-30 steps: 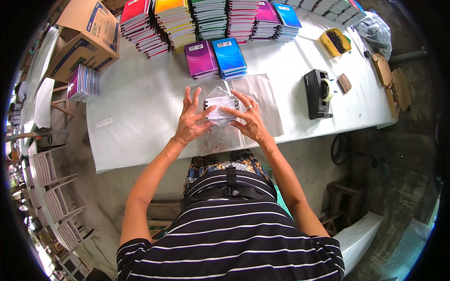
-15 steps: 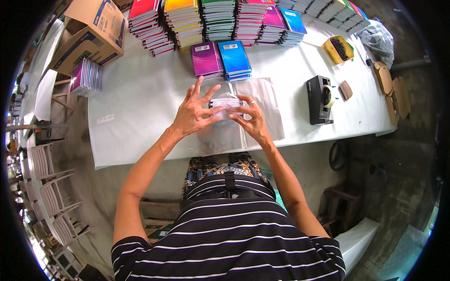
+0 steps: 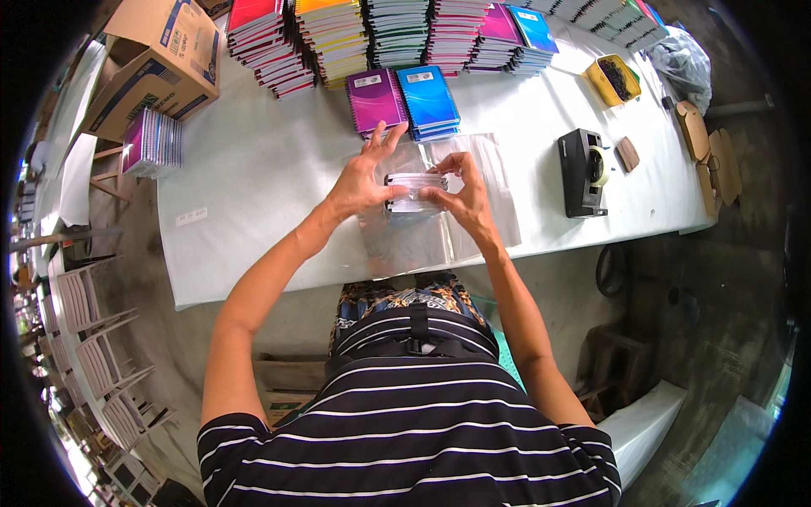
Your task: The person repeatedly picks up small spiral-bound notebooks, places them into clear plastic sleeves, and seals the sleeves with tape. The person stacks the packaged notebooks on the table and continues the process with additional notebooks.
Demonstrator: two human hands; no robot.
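Observation:
Between my hands is a small stack of spiral notebooks (image 3: 414, 181), its white page edges up and dark binding at its ends, with clear plastic film over it. My left hand (image 3: 363, 182) holds the stack's left end, thumb pressed on the near side and fingers stretched toward the far side. At the right end, my right hand (image 3: 465, 201) has its thumb on the near side and bent fingers at the far corner. Under the stack lie clear plastic sheets (image 3: 481, 228). Just beyond are a purple notebook pile (image 3: 377, 101) and a blue notebook pile (image 3: 429, 97).
Tall stacks of coloured notebooks (image 3: 397, 38) line the table's far side. A black tape dispenser (image 3: 581, 177), a brown block (image 3: 627, 155) and a yellow tub (image 3: 610, 83) stand to the right. At left are a cardboard box (image 3: 156, 80) and a notebook bundle (image 3: 154, 144).
My left fingers, spread before, have drawn together and point away from me, with the thumb pressed on the stack. My right fingers have bent further over the stack's far corner.

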